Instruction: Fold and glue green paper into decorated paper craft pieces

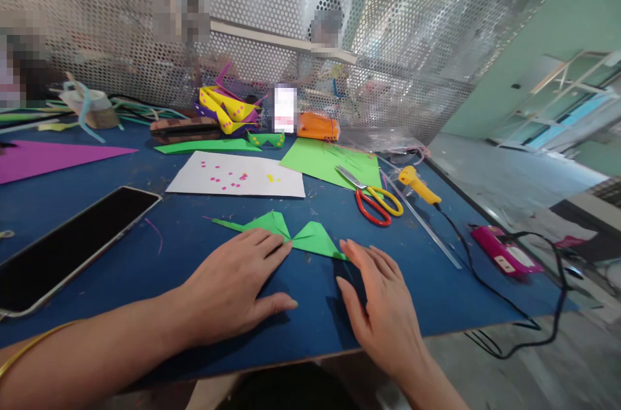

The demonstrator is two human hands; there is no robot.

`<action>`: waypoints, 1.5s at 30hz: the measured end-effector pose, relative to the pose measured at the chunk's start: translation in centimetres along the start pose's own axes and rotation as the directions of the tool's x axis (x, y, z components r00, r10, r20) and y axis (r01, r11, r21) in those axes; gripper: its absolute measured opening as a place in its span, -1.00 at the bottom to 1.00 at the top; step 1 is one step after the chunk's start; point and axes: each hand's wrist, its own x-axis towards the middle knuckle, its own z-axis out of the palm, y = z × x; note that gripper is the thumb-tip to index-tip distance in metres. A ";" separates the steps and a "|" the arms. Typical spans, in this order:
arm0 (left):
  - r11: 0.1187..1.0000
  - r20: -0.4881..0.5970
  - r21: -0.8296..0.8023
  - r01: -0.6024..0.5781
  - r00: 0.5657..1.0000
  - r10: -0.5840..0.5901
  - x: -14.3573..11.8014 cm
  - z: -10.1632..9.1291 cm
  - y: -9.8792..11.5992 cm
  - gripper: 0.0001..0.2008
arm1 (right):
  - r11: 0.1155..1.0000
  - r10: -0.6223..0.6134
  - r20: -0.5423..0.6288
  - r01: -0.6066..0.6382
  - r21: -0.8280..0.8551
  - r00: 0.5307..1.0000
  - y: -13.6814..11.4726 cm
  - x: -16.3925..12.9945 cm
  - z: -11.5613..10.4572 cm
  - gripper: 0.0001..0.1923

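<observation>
A green paper cutout (pixel 315 237) shaped like a mask, with two peaks and thin side strips, lies on the blue table before me. My left hand (pixel 237 280) rests flat over its left half, fingers stretched out and pressing near the middle; part of the paper is hidden under them. At the cutout's right end, my right hand (pixel 381 300) touches the tip of the strip with its fingertips, thumb held apart. Behind the cutout is a white sheet (pixel 252 183) scattered with small pink and yellow paper bits.
Scissors (pixel 371 196) lie on a light green sheet (pixel 334 161). A yellow glue gun (pixel 420 185) is corded toward a pink power strip (pixel 504 249). A phone (pixel 72 242) lies left, below purple paper (pixel 53 160). Decorated yellow paper pieces (pixel 226 112) stand near the mesh partition (pixel 412 28).
</observation>
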 end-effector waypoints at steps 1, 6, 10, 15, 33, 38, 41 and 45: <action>1.000 -0.002 0.004 -0.004 1.000 0.004 0.0 0.0 0.0 -0.29 | 1.000 -0.008 0.012 0.008 -0.012 1.000 0.0 0.0 0.0 -0.54; 0.999 -0.003 0.022 -0.025 1.000 0.025 0.0 0.2 -0.1 -0.30 | 0.996 -0.066 0.102 0.072 -0.051 0.993 -0.5 0.2 -0.1 -0.56; 0.999 -0.006 0.040 -0.031 0.999 0.031 0.0 0.2 0.0 -0.30 | 0.994 -0.070 0.105 0.078 -0.075 0.992 -0.8 0.5 0.0 -0.60; 0.999 0.039 0.046 -0.024 0.999 0.022 0.2 -0.2 0.2 -0.31 | 0.993 -0.084 0.109 0.093 -0.077 0.990 -0.8 0.6 -0.1 -0.58; 1.000 -0.038 -0.012 -0.007 0.999 0.006 0.4 -0.1 -0.8 -0.44 | 0.998 -0.044 0.104 0.049 -0.044 0.994 -0.5 0.5 0.0 -0.64; 0.987 -0.080 0.024 0.161 0.984 -0.159 0.9 -0.7 -3.0 -0.67 | 0.999 -0.014 0.133 0.020 -0.036 0.991 -0.4 0.4 -0.2 -0.63; 0.979 -0.018 0.077 0.189 0.982 -0.188 1.1 -1.3 -3.9 -0.77 | 0.999 -0.011 0.136 0.016 -0.030 0.991 -0.3 0.4 -0.2 -0.63; 0.981 0.022 0.057 0.185 0.982 -0.187 1.2 -1.6 -4.4 -0.80 | 0.999 -0.010 0.118 0.014 -0.030 0.993 -0.1 0.3 0.0 -0.62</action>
